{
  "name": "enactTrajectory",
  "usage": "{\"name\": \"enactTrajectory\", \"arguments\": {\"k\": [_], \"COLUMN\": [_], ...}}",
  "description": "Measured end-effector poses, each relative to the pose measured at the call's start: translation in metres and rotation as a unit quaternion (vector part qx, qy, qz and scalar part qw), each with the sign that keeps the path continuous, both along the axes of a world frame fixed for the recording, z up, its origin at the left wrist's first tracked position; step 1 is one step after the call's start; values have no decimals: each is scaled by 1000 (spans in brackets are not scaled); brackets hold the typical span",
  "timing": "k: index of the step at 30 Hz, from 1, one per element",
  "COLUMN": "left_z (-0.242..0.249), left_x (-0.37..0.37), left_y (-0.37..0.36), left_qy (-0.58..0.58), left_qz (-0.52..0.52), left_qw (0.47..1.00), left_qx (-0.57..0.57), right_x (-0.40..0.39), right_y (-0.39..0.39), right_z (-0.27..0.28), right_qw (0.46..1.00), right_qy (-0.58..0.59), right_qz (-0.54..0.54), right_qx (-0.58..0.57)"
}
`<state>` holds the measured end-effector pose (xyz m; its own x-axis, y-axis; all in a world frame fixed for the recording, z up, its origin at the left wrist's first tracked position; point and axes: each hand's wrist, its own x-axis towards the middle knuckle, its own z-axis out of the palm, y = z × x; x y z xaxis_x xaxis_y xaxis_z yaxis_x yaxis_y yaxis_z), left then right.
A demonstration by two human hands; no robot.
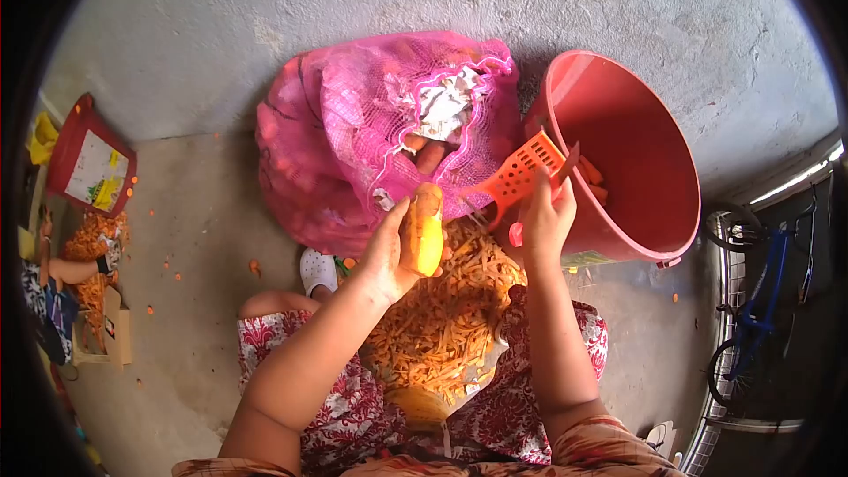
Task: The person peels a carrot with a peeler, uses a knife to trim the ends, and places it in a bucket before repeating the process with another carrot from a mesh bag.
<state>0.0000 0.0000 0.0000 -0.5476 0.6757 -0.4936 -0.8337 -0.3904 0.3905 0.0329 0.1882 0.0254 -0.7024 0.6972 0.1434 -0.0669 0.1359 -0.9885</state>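
Observation:
My left hand [386, 252] grips a carrot [424, 228], held upright over my lap, its lower part peeled bright orange. My right hand [546, 219] holds an orange plastic peeler [521, 172], raised just to the right of the carrot and pointing toward it. A heap of carrot peelings [446, 318] lies in my lap on a sheet over my floral skirt. Beyond the hands sits a pink mesh sack [371, 124] with unpeeled carrots showing at its open mouth. A red bucket [654, 150] tilted toward me stands at the right, with peeled carrots inside.
Another person's arm [71, 269] and a second pile of peelings [93, 243] are at the far left, beside a red tray [88, 163]. A white clog [318, 269] lies on the concrete floor. A blue bicycle [760, 300] stands at the right behind a railing.

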Motion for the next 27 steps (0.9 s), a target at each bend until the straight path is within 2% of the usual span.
{"name": "enactTrajectory", "arguments": {"k": [2, 3, 6, 9, 11, 13, 15, 17, 20, 24, 27], "left_z": [4, 6, 6, 1, 3, 4, 9, 10, 7, 1, 3], "left_x": [4, 3, 12, 19, 24, 30, 33, 35, 36, 40, 38], "left_y": [3, 1, 6, 13, 19, 24, 29, 31, 34, 36, 36], "left_qy": [6, 13, 3, -8, -9, -13, 4, 12, -1, -19, -1], "left_qz": [-30, -42, -79, -104, -112, -127, -133, -130, -152, -142, -193], "left_qw": [999, 999, 996, 993, 992, 987, 987, 988, 985, 985, 975], "left_qx": [19, 17, 37, 61, 60, 94, 91, 82, 84, 90, 109], "right_x": [2, 1, 6, 11, 22, 25, 30, 31, 33, 43, 40], "right_y": [-5, -7, -6, -7, -16, -30, -39, -36, -29, -42, -15], "right_z": [11, 10, 16, 20, 27, 21, 20, 16, 13, 28, 24], "right_qw": [989, 987, 985, 973, 985, 986, 998, 998, 998, 982, 973], "right_qy": [99, 110, 112, 57, -9, 15, 10, 22, -4, 11, 4], "right_qz": [7, 4, -4, 44, 58, 55, 59, 60, 25, 6, -52], "right_qx": [-109, -117, -129, -219, -162, -155, -35, 17, 58, 190, 227]}}
